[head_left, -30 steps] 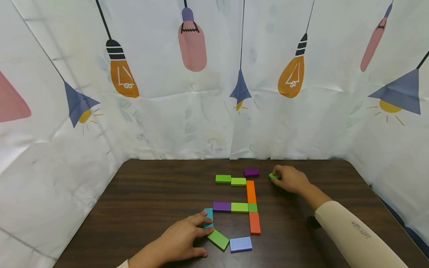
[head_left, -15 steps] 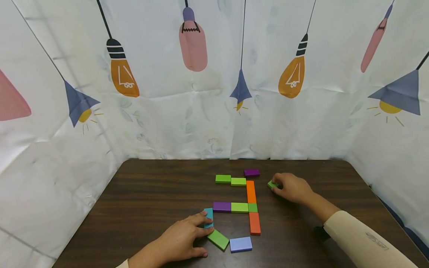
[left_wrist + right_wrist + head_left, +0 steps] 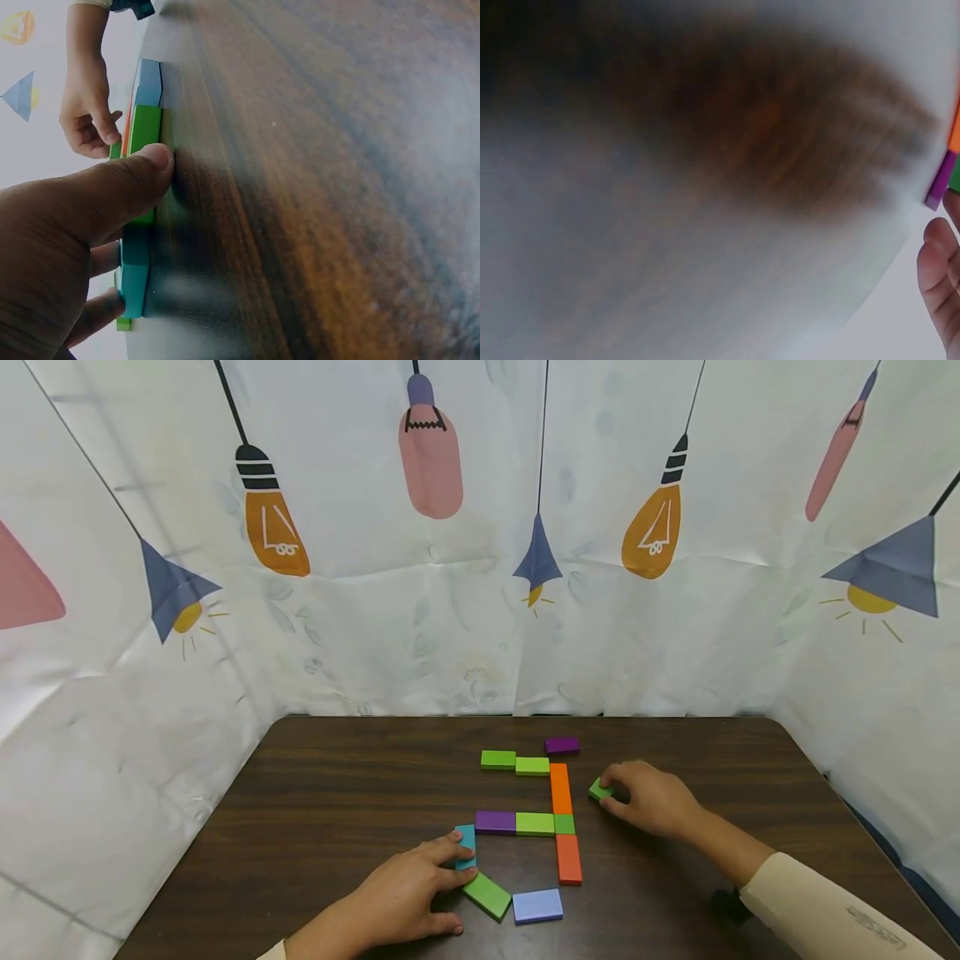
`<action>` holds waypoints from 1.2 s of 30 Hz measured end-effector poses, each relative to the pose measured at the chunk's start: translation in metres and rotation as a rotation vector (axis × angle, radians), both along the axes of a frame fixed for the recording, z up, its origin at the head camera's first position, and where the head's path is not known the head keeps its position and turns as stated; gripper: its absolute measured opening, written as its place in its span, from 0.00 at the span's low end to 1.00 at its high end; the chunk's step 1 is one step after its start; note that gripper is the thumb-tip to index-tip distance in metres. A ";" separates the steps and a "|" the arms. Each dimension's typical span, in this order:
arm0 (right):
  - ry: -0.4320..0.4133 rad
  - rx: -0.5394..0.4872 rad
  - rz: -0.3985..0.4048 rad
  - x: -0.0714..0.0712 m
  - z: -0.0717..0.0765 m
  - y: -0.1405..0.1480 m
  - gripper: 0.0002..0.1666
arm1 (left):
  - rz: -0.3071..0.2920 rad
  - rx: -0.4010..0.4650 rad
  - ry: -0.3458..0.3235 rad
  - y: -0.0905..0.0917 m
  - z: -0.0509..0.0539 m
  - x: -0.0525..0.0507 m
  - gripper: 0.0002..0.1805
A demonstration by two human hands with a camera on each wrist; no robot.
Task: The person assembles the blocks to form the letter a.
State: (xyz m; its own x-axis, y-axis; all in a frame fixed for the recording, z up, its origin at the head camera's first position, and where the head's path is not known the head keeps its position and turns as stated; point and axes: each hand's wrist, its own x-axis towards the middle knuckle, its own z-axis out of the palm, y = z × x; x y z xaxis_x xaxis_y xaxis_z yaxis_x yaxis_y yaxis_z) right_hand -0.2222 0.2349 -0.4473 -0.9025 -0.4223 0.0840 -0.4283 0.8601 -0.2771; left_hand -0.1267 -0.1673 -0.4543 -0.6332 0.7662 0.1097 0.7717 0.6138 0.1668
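Between thumb and fingers, my right hand pinches a small green block low over the table or on it, right of the orange block. My left hand lies with spread, fairly straight fingers, their tips touching a cyan block and the end of a slanted green block. In the left wrist view the thumb is beside that slanted block. A light-blue block lies flat close by. The right wrist view is mostly blurred and catches only part of the right hand.
Flat blocks form a bent figure: two green ones at the top, a violet block in the middle row, and a red-orange block below right. A dark purple block lies apart at the back. Patterned cloth surrounds the brown table.
My right hand has come nearer and slightly left with the green block, from beside the dark purple block to beside the orange one. The left hand and the other blocks stay put.
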 end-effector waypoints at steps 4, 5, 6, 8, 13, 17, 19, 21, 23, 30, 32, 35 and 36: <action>0.028 -0.012 0.015 0.011 0.001 -0.002 0.13 | 0.003 -0.004 -0.003 -0.001 0.000 0.000 0.34; 0.037 -0.014 0.015 0.013 0.001 -0.003 0.13 | 0.003 -0.004 -0.004 -0.001 0.001 0.000 0.34; 0.042 -0.017 0.016 0.015 0.001 -0.003 0.13 | 0.004 -0.004 -0.005 -0.001 0.001 0.000 0.34; 0.055 -0.020 0.020 0.020 0.001 -0.004 0.12 | 0.003 -0.004 -0.010 -0.001 0.001 0.000 0.34; 0.071 -0.035 0.038 0.031 0.003 -0.005 0.12 | -0.003 -0.007 -0.012 0.000 0.001 -0.001 0.35; 0.085 -0.061 0.065 0.040 0.003 -0.006 0.11 | -0.006 -0.010 -0.008 0.000 0.001 -0.001 0.34; 0.087 -0.073 0.075 0.043 0.003 -0.007 0.11 | -0.008 -0.012 -0.005 0.000 0.001 -0.001 0.34; 0.088 -0.076 0.074 0.047 0.002 -0.008 0.11 | -0.010 -0.012 -0.005 0.000 0.001 -0.001 0.34; 0.092 -0.074 0.073 0.050 0.000 -0.009 0.11 | -0.011 -0.011 -0.007 0.000 0.001 -0.001 0.34; 0.098 -0.075 0.073 0.061 -0.002 -0.012 0.12 | -0.011 -0.012 -0.009 0.001 0.003 -0.001 0.34; 0.093 -0.078 0.073 0.064 -0.002 -0.013 0.12 | -0.008 -0.013 -0.018 0.001 0.003 -0.001 0.34; 0.087 -0.081 0.075 0.068 -0.001 -0.014 0.12 | -0.006 -0.012 -0.027 0.001 0.003 -0.001 0.34; 0.087 -0.079 0.074 0.069 -0.001 -0.015 0.12 | -0.005 -0.012 -0.030 0.001 0.003 -0.001 0.34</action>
State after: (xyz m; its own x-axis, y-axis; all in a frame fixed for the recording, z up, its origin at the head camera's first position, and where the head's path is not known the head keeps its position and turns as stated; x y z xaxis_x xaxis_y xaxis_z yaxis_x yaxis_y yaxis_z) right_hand -0.1535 0.2202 -0.4484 -0.8570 -0.4765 0.1961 -0.5151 0.8022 -0.3020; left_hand -0.1281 -0.1668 -0.4508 -0.6324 0.7703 0.0813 0.7692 0.6122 0.1829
